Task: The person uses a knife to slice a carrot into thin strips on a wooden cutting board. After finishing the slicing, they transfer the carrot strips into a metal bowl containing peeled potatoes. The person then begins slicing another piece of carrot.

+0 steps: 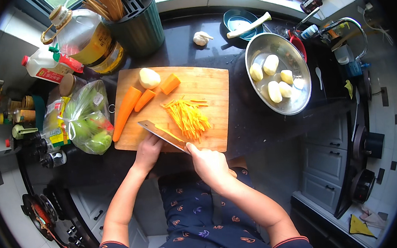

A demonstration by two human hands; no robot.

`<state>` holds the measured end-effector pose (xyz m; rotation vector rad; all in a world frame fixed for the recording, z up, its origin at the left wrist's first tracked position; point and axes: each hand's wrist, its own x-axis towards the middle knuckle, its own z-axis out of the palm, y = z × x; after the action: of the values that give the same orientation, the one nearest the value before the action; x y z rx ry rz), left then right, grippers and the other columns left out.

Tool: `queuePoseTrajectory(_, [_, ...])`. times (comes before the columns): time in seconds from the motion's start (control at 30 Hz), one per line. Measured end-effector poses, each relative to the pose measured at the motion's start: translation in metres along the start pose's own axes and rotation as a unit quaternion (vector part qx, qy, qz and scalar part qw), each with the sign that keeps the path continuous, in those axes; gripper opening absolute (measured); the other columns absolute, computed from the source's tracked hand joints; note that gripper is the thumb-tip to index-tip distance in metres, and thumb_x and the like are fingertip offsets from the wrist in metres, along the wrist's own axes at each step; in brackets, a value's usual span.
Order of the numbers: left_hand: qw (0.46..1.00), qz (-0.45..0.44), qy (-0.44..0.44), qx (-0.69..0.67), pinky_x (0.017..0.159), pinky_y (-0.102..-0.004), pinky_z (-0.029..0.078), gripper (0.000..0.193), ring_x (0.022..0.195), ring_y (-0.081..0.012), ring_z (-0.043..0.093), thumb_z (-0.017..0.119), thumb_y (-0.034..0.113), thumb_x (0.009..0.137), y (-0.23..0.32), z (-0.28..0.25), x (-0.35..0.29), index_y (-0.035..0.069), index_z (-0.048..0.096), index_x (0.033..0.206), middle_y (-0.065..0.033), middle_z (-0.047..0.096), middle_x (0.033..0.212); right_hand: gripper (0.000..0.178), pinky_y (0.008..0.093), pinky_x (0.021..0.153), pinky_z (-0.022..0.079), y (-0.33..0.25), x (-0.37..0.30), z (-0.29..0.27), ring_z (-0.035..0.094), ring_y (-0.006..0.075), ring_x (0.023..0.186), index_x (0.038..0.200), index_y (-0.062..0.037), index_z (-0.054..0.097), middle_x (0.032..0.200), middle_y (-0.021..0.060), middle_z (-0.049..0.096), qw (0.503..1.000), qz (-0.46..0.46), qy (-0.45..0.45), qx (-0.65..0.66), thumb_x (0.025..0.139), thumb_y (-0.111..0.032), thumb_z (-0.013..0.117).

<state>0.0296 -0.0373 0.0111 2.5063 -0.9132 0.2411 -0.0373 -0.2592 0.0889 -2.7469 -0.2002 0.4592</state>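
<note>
My right hand is wrapped round the handle of a kitchen knife, whose blade slants up and left over the near part of a wooden cutting board. Orange carrot slivers cling along the blade. Just behind it, my left hand rests at the board's near edge with its fingers curled; the blade hides the fingertips and anything under them. A heap of carrot strips lies right of the knife. Farther off are a long carrot, two carrot chunks and a peeled potato.
A steel bowl with several peeled potatoes stands right of the board. Left sits a plastic bag of green vegetables. Behind are bottles, a knife-and-chopstick holder, garlic and a teal dish. A faucet is far right.
</note>
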Motion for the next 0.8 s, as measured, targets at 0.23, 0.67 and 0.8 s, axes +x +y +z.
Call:
queuePoseTrajectory(0.23, [1.0,0.003,0.018,-0.01,0.071,-0.0396,0.06,0.018,0.091,-0.0306,0.068,0.068,0.003,0.071,-0.004,0.008,-0.006,0.004,0.07,0.089,-0.0105,0.067,0.091,0.035,0.0402,0.052,0.057,0.0,-0.012,-0.018,0.071,0.0295,0.058,0.123,-0.0069,0.06,0.067,0.0132,0.068,1.0,-0.021,0.008,-0.01,0.088,-0.009,0.059])
queuePoseTrajectory(0.67, [0.998,-0.016,0.056,-0.004,0.072,-0.0392,0.058,0.023,0.091,-0.0317,0.068,0.067,0.002,0.072,0.002,0.011,-0.005,0.004,0.071,0.094,-0.0105,0.068,0.094,0.035,0.0457,0.058,0.057,-0.003,0.011,-0.006,0.071,0.0338,0.063,0.13,-0.0123,0.061,0.071,0.0159,0.07,0.999,-0.025,0.013,0.031,0.096,-0.012,0.054])
queuePoseTrajectory(0.8, [0.998,-0.013,0.063,-0.005,0.072,-0.04,0.058,0.022,0.091,-0.0317,0.068,0.066,0.001,0.071,0.001,0.016,-0.011,0.004,0.071,0.092,-0.0104,0.068,0.094,0.036,0.0453,0.058,0.057,-0.006,-0.001,-0.02,0.071,0.0334,0.063,0.131,-0.0118,0.061,0.071,0.0161,0.07,1.0,-0.015,-0.013,0.016,0.095,-0.011,0.054])
